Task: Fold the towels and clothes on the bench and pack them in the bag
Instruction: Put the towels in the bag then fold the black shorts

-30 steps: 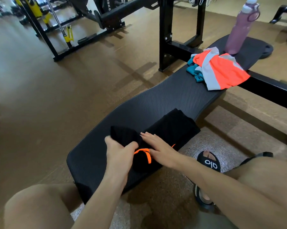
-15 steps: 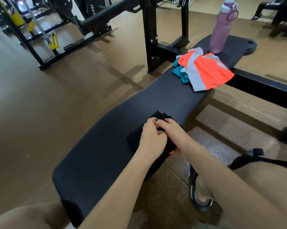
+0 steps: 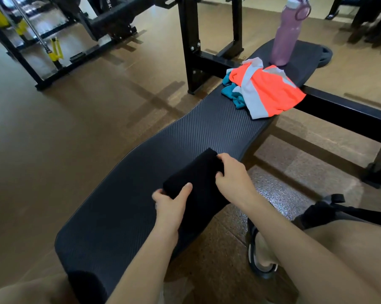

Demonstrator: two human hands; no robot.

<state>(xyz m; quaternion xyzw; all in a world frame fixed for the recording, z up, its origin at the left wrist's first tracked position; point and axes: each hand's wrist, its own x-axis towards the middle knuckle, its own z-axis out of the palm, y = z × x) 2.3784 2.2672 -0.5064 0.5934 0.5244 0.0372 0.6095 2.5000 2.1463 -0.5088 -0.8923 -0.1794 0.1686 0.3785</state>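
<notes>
A folded black garment (image 3: 198, 181) lies across the near half of the black padded bench (image 3: 202, 128). My left hand (image 3: 171, 205) grips its near left corner, thumb on top. My right hand (image 3: 232, 175) holds its right edge with curled fingers. Farther along the bench lies a crumpled orange and grey garment (image 3: 270, 91) over a teal cloth (image 3: 230, 91). No bag is identifiable in this view.
A pink water bottle (image 3: 287, 34) stands upright at the bench's far end. Black rack uprights (image 3: 189, 42) and a frame bar (image 3: 347, 110) flank the bench. My knees and a sandalled foot (image 3: 261, 253) are at the bottom. Gym machines stand at the back left.
The garment went from spread out with its orange drawstring showing to a compact black fold. My hands came together over it, then parted to its left corner and right edge.
</notes>
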